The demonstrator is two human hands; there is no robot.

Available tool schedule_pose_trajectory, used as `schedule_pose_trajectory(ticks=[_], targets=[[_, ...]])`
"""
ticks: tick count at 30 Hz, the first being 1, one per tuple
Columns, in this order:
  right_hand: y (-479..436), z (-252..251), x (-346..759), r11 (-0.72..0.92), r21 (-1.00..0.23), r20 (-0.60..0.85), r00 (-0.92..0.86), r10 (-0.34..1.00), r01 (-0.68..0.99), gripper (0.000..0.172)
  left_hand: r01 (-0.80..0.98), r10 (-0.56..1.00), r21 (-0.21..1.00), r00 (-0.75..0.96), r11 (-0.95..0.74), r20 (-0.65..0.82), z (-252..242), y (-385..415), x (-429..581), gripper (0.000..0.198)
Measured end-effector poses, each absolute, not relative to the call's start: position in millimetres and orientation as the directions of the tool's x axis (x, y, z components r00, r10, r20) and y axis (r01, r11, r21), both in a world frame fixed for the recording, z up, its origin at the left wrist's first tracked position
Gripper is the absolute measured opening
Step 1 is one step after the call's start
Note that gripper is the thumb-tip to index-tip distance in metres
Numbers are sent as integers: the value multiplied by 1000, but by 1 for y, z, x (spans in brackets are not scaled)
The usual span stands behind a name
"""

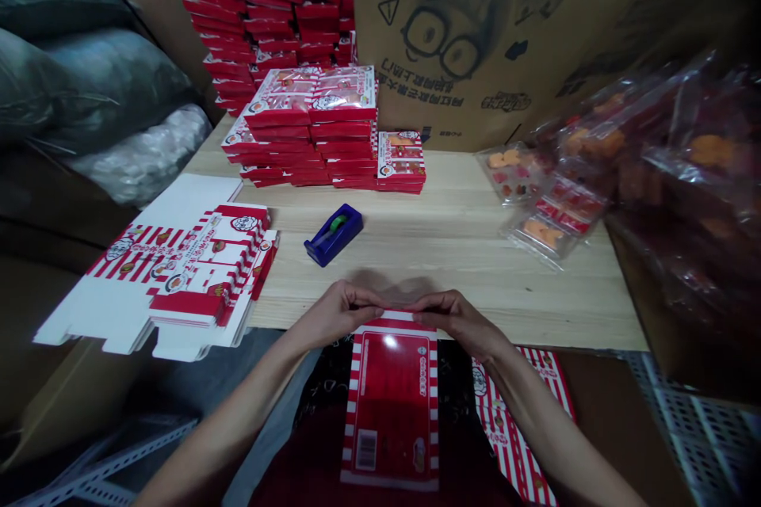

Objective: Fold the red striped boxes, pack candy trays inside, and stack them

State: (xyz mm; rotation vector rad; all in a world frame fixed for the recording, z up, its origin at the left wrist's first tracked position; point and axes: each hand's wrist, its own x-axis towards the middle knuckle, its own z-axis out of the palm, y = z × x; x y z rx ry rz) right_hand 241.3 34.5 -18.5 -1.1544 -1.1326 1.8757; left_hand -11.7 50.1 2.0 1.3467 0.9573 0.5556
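Observation:
A red and white striped box, with a barcode on the face toward me, hangs at the table's near edge in front of my body. My left hand pinches its top left corner between thumb and fingers. At the top right corner my right hand grips it the same way. Both hands rest close together along the box's upper end. Beyond them on the table lies a blue tape dispenser with a green core.
Flat printed carton blanks lie at left. Filled red boxes are stacked behind, with a taller pile further back. Clear bags of candy heap at right. A large cardboard carton stands at the back.

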Motion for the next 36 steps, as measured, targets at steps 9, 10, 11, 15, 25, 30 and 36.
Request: schedule_pose_trajectory(ticks=[9, 10, 11, 15, 25, 30, 36], targets=[[9, -15, 237, -192, -979, -202, -390, 898, 65, 25, 202, 786, 978, 596, 50, -164, 12, 37, -25, 27], [6, -13, 238, -176, -981, -193, -376, 906, 78, 26, 203, 791, 979, 594, 27, -145, 16, 35, -27, 28], [2, -11, 238, -175, -981, -193, -364, 911, 84, 27, 205, 793, 979, 595, 11, -133, 20, 31, -29, 29], [-7, -4, 240, -213, -973, -232, -355, 906, 92, 33, 258, 785, 966, 604, -25, -141, 29, 16, -36, 35], [-21, -11, 229, -334, -942, -314, -277, 908, -30, 26, 147, 873, 980, 449, 138, -190, 6, -8, -26, 31], [2, 3, 227, -268, -959, -250, -168, 954, -90, 28, 95, 901, 993, 420, 74, -107, 17, 28, -22, 35], [33, 46, 239, 247, -961, 267, 170, 949, 127, 16, 490, 983, 871, -145, -27, 112, -2, 113, -76, 36]])
